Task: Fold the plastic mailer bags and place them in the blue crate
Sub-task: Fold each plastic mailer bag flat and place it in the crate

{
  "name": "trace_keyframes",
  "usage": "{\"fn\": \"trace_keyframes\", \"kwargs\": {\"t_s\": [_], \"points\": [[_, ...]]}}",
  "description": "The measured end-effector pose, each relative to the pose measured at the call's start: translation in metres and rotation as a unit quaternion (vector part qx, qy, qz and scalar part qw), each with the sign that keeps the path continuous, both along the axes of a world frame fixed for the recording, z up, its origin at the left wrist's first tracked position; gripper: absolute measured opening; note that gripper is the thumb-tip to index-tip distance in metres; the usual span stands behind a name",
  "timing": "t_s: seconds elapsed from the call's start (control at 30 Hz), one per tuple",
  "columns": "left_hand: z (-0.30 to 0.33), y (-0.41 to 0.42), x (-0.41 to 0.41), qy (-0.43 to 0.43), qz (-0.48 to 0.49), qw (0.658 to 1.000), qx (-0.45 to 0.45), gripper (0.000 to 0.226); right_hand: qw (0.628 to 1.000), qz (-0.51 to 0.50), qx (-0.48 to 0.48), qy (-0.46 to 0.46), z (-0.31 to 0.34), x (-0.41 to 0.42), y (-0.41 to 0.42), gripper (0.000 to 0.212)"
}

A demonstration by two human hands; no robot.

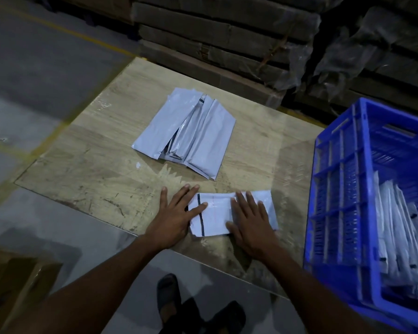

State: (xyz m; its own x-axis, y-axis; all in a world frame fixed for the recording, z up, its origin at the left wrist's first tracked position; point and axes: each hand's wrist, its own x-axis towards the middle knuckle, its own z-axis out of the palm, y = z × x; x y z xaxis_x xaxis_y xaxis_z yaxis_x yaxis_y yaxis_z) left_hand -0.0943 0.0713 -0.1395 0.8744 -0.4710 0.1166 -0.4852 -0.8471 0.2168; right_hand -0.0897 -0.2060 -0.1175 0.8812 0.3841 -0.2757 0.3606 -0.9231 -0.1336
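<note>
A folded white mailer bag (215, 214) lies flat on the wooden board (87, 169), near its edge at about six o'clock, closest to the person. Its long axis runs from nine o'clock to three o'clock, and a thin dark stripe crosses it near the nine o'clock end, running from twelve to six.

The left hand (174, 214) presses down at the bag's nine o'clock end, palm flat, fingers straight and fanned apart; the thumb and nearest fingers lie on the plastic while the outer fingers rest on the bare board. The right hand (250, 220) lies flat on the three o'clock half, fingers straight and lightly spread, pointing toward twelve o'clock, thumb reaching toward the middle of the bag. Neither hand curls round anything.

At twelve o'clock from the hands, well apart from them, sits a loose stack of unfolded grey-white mailer bags (186, 133), its long axis tilted from about eleven to five o'clock (the upper layers are creased and slightly splayed).

The blue crate (343, 196) stands at three o'clock, just beside the board, with folded bags (396, 227) stacked on edge inside. Flattened cardboard stacks (215, 34) fill the twelve o'clock background, and dark sandals (169, 295) show at six o'clock.
</note>
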Motion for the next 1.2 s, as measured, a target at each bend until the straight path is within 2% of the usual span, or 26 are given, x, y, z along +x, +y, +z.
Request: {"fn": "trace_keyframes", "kwargs": {"t_s": [0.1,0.13,0.23,0.27,0.43,0.6,0.73,0.83,1.0,1.2], "points": [[0.001,0.016,0.007,0.015,-0.001,0.999,-0.041,0.101,0.997,-0.065,0.006,-0.052,-0.005,-0.021,0.032,0.069],[0.007,0.016,0.009,0.012,0.001,0.999,-0.044,0.096,0.994,-0.083,0.012,-0.073,-0.005,-0.027,0.045,0.067],[0.022,-0.015,0.007,-0.033,-0.022,0.996,-0.077,0.053,0.985,-0.118,0.057,-0.113,-0.004,-0.034,0.070,0.057],[0.024,-0.032,0.005,-0.025,-0.029,0.995,-0.087,0.052,0.984,-0.113,0.064,-0.122,-0.005,-0.033,0.071,0.054],[-0.006,-0.070,-0.007,0.003,0.013,0.997,-0.076,0.055,0.991,-0.043,0.014,-0.122,-0.020,-0.026,0.050,0.056],[-0.012,-0.070,-0.008,-0.017,0.019,0.999,-0.030,0.057,0.984,-0.124,0.027,-0.122,-0.016,-0.030,0.047,0.061],[-0.012,-0.071,-0.007,-0.004,0.027,1.000,-0.014,0.060,0.987,-0.106,0.014,-0.119,-0.014,-0.027,0.034,0.063],[-0.009,-0.072,-0.008,0.007,0.044,0.999,0.006,0.060,0.984,-0.132,0.011,-0.119,-0.012,-0.028,0.031,0.061],[-0.006,-0.069,-0.009,0.024,0.049,0.998,0.045,0.063,0.980,-0.161,0.020,-0.115,-0.013,-0.030,0.033,0.072],[-0.004,-0.015,-0.022,0.056,0.146,0.986,0.063,0.076,0.982,-0.155,0.017,-0.105,-0.014,-0.030,0.029,0.072]]}}
